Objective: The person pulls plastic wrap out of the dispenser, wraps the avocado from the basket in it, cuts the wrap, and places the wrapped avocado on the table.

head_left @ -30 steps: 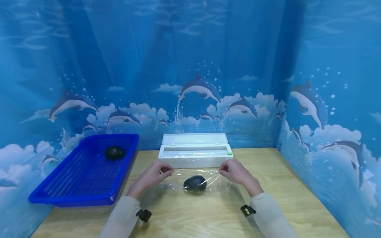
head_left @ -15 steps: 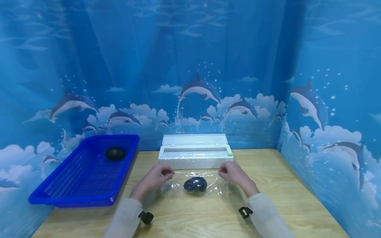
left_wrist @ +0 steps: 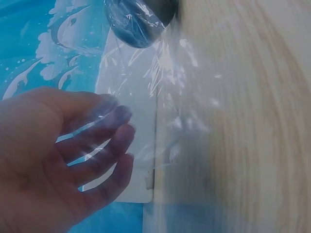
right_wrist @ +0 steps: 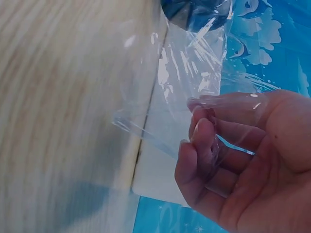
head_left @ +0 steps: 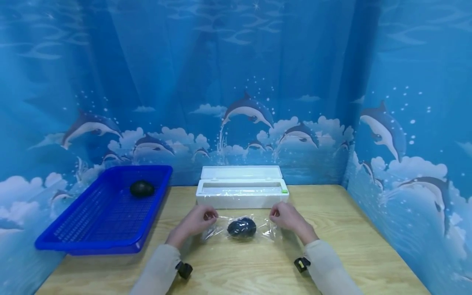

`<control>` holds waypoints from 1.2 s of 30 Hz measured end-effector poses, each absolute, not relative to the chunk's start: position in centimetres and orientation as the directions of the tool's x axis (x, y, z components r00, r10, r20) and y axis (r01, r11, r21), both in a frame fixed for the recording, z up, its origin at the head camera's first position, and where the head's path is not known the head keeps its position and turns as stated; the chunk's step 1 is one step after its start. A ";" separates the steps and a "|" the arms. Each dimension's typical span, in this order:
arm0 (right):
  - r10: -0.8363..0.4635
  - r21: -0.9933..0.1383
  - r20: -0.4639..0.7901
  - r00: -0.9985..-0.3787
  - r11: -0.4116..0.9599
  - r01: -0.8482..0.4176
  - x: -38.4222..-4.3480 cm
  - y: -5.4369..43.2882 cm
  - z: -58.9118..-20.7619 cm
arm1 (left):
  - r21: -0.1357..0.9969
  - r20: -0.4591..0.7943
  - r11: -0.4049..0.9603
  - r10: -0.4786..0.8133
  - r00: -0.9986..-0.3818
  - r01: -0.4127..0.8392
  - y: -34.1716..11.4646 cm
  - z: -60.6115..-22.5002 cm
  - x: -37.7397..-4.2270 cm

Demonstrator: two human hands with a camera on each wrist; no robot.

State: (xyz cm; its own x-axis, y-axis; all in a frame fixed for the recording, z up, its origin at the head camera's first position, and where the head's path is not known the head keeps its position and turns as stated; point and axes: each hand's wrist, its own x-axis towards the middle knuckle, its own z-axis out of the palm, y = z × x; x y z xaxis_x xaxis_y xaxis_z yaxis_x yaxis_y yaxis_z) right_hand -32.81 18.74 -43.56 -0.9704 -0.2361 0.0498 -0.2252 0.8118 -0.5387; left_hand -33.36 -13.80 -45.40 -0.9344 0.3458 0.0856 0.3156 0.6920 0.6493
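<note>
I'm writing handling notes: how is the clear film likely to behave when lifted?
Probably floppy: the film creases over and beside the dark fruit. Likely light: it looks thin, with the table showing through. It may cling or crumple, since it lies against part of the right hand.

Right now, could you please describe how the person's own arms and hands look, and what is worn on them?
The left hand and right hand are bare, without gloves. Both arms wear long, pale off-white sleeves. Near each cuff sits a small, boxy black device; the one on the right arm shows a yellowish mark.
</note>
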 end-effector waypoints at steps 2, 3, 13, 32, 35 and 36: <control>-0.231 -0.539 0.024 -0.973 0.816 -0.207 -32.7 18.6 -43.6 | 0.641 0.077 0.701 0.347 -0.935 0.313 -13.8 -45.4 -33.3; -0.230 -0.538 0.012 -0.973 0.819 -0.201 -32.6 18.6 -43.6 | 0.638 0.077 0.702 0.350 -0.934 0.316 -13.8 -45.4 -33.2; -0.259 -0.537 -0.048 -0.965 0.821 -0.194 -32.6 19.2 -43.8 | 0.626 0.084 0.713 0.342 -0.936 0.317 -13.9 -45.2 -33.0; -0.465 -0.450 0.147 -0.873 0.754 -0.478 -29.8 17.1 -40.1 | 0.553 0.262 0.572 0.571 -0.778 0.605 -11.2 -42.0 -30.2; -0.547 -0.449 0.143 -0.825 0.707 -0.547 -29.3 15.9 -40.6 | 0.525 0.217 0.595 0.598 -0.772 0.609 -10.6 -42.3 -30.0; -0.564 -0.441 0.141 -0.814 0.700 -0.562 -29.3 15.6 -40.8 | 0.517 0.204 0.604 0.602 -0.772 0.607 -10.4 -42.5 -29.9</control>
